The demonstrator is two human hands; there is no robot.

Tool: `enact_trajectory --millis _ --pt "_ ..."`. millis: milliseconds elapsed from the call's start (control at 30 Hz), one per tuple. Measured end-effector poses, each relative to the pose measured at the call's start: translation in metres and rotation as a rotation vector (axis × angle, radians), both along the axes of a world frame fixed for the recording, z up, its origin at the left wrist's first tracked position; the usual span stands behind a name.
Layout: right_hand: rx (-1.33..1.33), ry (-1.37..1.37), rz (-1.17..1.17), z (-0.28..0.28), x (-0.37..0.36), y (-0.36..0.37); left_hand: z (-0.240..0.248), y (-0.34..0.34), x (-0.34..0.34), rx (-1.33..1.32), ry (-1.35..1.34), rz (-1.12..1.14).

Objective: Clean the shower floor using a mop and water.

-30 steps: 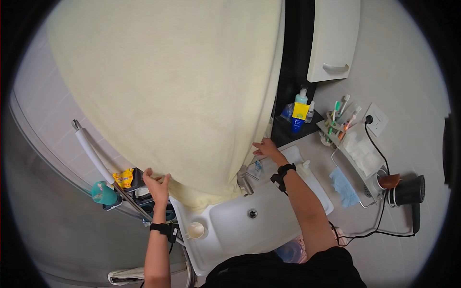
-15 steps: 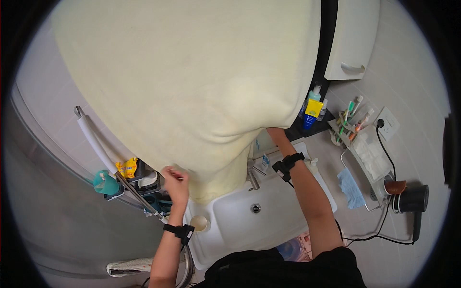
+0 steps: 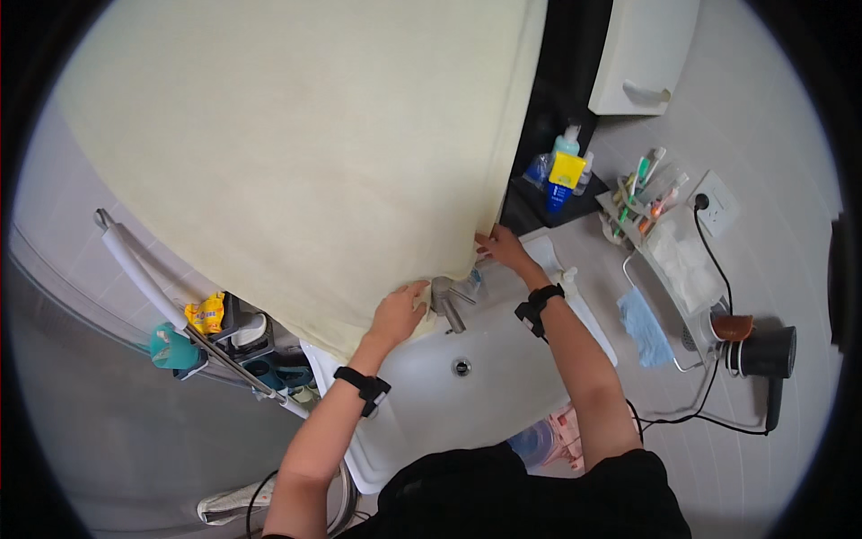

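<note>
A large pale-yellow cloth (image 3: 305,153) hangs as a broad sheet behind the sink, its lower edge reaching the back rim. My left hand (image 3: 400,314) lies against the cloth's lower part, fingers stretched out, just left of the metal faucet (image 3: 452,314). At the cloth's lower right edge, the fingers of my right hand (image 3: 505,250) are closed on its border. The white sink (image 3: 476,395) lies below both hands, with its round drain in view. Black straps circle both my wrists.
A black shelf holds a yellow-and-blue tube (image 3: 564,180) and bottles. On the right wall hang a toothbrush rack (image 3: 633,202), a blue cloth (image 3: 645,328) and a hair dryer (image 3: 768,352). A white-and-metal bar (image 3: 162,283) and a teal cup (image 3: 173,348) stand at left.
My left hand has moved right, from the cloth's left side to beside the faucet. The bunched cloth now hangs flatter, and its right edge has shifted left, showing more black behind.
</note>
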State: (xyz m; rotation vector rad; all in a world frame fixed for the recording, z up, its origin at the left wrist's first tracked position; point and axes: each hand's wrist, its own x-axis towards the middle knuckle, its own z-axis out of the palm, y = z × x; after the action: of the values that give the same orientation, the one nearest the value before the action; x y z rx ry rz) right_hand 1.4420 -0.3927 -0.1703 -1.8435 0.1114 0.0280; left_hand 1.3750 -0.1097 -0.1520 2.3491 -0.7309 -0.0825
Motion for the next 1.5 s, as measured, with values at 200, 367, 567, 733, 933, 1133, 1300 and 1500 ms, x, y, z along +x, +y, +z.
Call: enact_trajectory --millis 200,367,567,733,933,1133,1300,1500 --pt "-0.238 0.039 0.083 -0.034 -0.018 -0.021 -0.009 0.008 0.000 0.057 0.149 -0.060" --pt "-0.402 0.112 0.042 -0.082 -0.013 -0.022 0.016 0.005 -0.001 0.032 0.174 -0.065" --pt "-0.192 -0.005 0.134 -0.113 0.007 -0.018 0.088 -0.083 0.018 0.129 -0.122 -0.252" --pt "-0.344 -0.132 0.166 -0.139 0.022 -0.011 0.061 -0.152 0.041 0.385 -0.336 -0.321" --pt "-0.605 -0.209 -0.046 -0.103 0.003 0.008 0.010 -0.186 0.070 0.951 -0.681 -0.336" --pt "-0.623 -0.063 -0.037 -0.134 -0.021 -0.034 -0.004 -0.193 0.096 1.378 -0.402 -0.350" --pt "-0.141 -0.033 -0.317 -0.100 -0.122 -0.061 0.040 -0.203 0.087 0.722 -0.461 -0.085" --pt "-0.138 0.091 -0.273 -0.111 -0.184 -0.063 0.042 -0.218 0.096 0.247 -0.742 -0.264"
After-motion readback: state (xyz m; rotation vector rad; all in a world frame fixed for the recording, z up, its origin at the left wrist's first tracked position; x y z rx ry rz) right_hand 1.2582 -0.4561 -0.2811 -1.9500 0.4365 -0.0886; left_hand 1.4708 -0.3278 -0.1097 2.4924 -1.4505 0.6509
